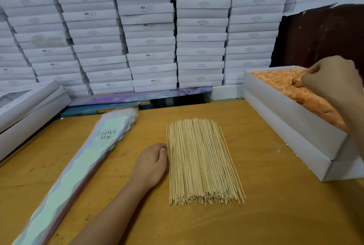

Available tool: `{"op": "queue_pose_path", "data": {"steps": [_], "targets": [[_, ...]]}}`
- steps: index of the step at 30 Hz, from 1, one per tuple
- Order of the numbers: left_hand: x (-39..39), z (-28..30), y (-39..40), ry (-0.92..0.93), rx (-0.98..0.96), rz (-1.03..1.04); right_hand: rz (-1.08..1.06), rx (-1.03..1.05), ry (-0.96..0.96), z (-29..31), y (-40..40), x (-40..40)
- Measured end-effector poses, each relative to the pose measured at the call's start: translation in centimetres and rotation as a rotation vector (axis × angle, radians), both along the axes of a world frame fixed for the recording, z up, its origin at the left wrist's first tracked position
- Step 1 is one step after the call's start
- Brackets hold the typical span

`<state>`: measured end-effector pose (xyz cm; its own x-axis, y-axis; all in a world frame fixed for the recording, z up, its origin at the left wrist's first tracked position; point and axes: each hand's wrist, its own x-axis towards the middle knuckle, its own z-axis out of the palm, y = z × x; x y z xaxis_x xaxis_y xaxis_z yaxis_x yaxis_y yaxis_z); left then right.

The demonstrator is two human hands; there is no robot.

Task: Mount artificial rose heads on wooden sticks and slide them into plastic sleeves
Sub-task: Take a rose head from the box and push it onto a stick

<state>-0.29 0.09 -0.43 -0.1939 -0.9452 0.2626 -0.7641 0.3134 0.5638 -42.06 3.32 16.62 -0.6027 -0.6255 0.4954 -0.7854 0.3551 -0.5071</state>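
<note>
On the counter (256,215) a pile of wooden sticks (201,162) lies just right of the left hand (152,163), its grip loosely curled, holding nothing. Plastic sleeves (88,156) lie left. Farther right, the right hand (331,79) pinches an orange rose head (298,77) inside the white box (285,110).

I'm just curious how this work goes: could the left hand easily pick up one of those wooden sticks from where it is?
Probably yes. The left hand rests on the table right beside the wooden sticks, its fingers at the pile's edge, with nothing between them.
</note>
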Motion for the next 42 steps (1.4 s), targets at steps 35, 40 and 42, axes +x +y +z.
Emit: {"op": "queue_pose_path", "data": {"steps": [35,40,42], "targets": [[-0.1,2.1,2.3,0.287,-0.151,-0.168,0.959,0.123,-0.471,-12.0,1.0,24.4],[0.5,2.4,2.0,0.573,0.086,0.008,0.807,0.061,-0.463,-11.7,0.3,21.7],[1.0,2.7,2.0,0.731,0.217,0.064,0.693,0.092,-0.434,-11.7,0.1,19.8]]}}
